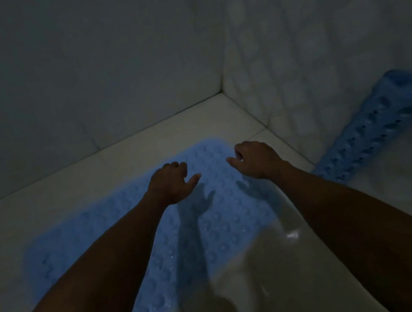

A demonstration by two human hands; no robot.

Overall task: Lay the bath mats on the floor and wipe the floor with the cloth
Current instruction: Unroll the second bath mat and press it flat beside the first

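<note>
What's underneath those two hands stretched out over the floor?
Under the left hand and right hand lies a blue bath mat flat on the tiled floor; their shadows fall on it. Neither hand holds anything. The floor beneath the mat is covered.

the pale tiled floor runs into a corner where two tiled walls meet. a blue bath mat (dimpled with rows of round suction cups) lies flat on it, spreading from near the corner toward the viewer. a second blue mat sits apart at the right, leaning up against the wall.
</note>
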